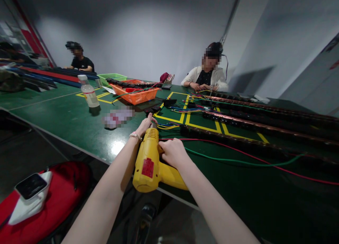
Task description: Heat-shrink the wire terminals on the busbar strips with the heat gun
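Observation:
A yellow heat gun [149, 155] with a red label points away from me at the table's near edge. My left hand [146, 125] is closed beside its nozzle, the thumb up; the gun partly hides the fingers, and what they hold is unclear. Right of the gun, my right hand [173, 152] is curled, fingertips close to the gun's body and its wrist over the handle. Whether it grips the gun or a wire I cannot make out. A red wire [212, 142] and a green wire [225, 160] run right from near this hand. Blue and yellow wire ends [169, 126] lie ahead.
Long dark wire bundles [238, 139] stretch rightward across the green table [66, 109]. Ahead are an orange basket [137, 95], a green basket [116, 75] and a bottle [90, 93]. Two people sit across the table. A red stool [66, 191] holding a watch [31, 186] stands left.

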Tool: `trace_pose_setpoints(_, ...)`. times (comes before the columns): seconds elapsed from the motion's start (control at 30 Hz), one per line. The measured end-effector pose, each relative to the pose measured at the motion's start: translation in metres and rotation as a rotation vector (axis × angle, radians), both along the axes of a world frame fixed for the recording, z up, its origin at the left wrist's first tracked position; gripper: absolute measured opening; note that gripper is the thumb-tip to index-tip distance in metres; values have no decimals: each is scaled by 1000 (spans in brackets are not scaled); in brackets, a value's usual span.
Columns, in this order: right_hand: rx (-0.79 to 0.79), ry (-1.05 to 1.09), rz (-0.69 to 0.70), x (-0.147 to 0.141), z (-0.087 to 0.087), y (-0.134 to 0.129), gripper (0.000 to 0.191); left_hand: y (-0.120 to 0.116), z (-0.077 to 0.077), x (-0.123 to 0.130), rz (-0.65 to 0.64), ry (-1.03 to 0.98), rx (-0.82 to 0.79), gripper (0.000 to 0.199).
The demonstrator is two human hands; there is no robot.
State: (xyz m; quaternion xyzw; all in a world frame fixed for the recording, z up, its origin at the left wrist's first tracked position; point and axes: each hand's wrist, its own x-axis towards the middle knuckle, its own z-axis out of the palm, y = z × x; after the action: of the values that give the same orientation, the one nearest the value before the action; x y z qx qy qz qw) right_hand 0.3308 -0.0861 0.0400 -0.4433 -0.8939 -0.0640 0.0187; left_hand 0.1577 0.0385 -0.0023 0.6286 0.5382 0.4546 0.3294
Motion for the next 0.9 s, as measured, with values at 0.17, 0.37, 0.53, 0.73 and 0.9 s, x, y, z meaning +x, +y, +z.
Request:
trace_pose_setpoints(0.17, -5, 11, 12, 5, 0, -1, 19, 1, -1, -1, -35, 35, -18, 70)
trace_pose_setpoints(0.37, -24, 15, 35, 7, -1, -2, 19, -1, 1, -3, -10, 95, 36, 69)
trace_pose_setpoints(0.53, -42, 12, 27, 12, -2, -2, 19, -1, 0, -2, 29, 104, 45, 64)
trace_pose_setpoints(0.73, -60, 0, -22, 31, -1, -5, 20, -4, -2, 1, 32, 27, 21, 59)
trace_pose_setpoints(0.9, -73, -14, -75, 46, 2, -8, 23, -4, -3, 2, 76, 72, 47, 56)
